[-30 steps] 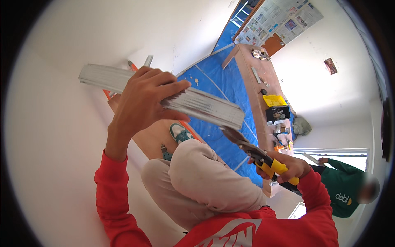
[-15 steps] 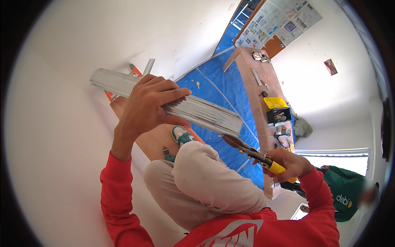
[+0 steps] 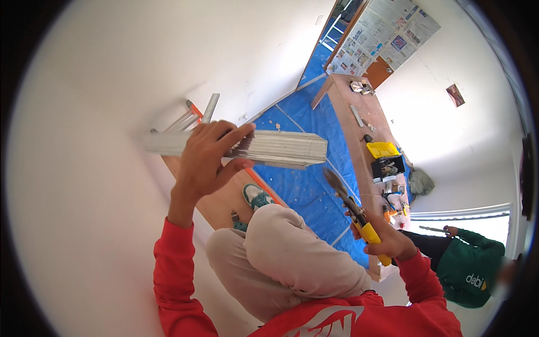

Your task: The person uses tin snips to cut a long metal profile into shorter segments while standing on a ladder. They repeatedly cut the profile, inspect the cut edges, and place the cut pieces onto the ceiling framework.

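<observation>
My left hand is closed around a ribbed, grey metal profile, thumb below and fingers over the top. The profile lies nearly level across the picture, its cut end pointing right and its far left part smeared by motion. Tin snips with yellow handles are in my right hand, fingers wrapped round the grips. Their dark blades point up and left, a little below the profile's right end and apart from it. Whether the blades are parted is hard to make out.
Below me are a brown plank and blue floor sheeting. A long wooden table on the right bears a yellow bin, a black box and tools. A person in green stands at lower right. White wall runs along the left.
The snips have dropped away from the profile's end, where their blades were touching or very near it. The profile has swung from sloping down rightward to nearly level. The person in green shows more.
</observation>
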`<state>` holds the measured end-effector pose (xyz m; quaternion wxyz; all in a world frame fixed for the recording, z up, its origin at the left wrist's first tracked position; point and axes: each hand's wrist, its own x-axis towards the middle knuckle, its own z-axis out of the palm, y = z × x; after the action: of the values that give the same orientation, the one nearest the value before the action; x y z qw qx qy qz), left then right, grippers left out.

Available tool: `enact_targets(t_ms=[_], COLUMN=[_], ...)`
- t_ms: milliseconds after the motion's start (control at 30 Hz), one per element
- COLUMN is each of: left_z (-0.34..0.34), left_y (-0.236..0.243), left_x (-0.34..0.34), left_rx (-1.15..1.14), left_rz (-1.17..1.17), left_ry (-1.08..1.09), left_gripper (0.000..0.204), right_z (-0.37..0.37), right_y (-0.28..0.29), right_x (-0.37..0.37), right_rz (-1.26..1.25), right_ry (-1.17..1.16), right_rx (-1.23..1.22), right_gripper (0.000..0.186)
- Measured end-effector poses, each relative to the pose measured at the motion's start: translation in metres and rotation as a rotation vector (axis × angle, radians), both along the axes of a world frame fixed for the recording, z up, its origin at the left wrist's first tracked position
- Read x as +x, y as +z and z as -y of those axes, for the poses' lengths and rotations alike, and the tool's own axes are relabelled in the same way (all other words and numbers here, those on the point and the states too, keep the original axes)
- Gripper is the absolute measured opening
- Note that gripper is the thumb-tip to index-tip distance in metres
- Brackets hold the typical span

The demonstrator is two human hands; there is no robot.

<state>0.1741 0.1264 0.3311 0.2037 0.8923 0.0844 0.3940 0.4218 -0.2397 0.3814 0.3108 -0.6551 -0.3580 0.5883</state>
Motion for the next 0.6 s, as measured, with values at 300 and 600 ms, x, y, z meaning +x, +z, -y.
enact_targets(t_ms=[300,600], left_z=[0.007,0.019], left_y=[-0.021,0.005], left_x=[-0.009,-0.01], left_rx=[-0.598,-0.732], left_rz=[-0.358,-0.469], left_ry=[0.089,0.151], left_gripper=[0.07,0.074], right_z=[-0.018,-0.053], right_y=[-0.006,-0.031], right_x=[-0.038,-0.057], right_rz=[0.262,0.329], right_ry=[-0.099,-0.137], right_rx=[0.07,0.171], right_gripper=[0.097,0.089])
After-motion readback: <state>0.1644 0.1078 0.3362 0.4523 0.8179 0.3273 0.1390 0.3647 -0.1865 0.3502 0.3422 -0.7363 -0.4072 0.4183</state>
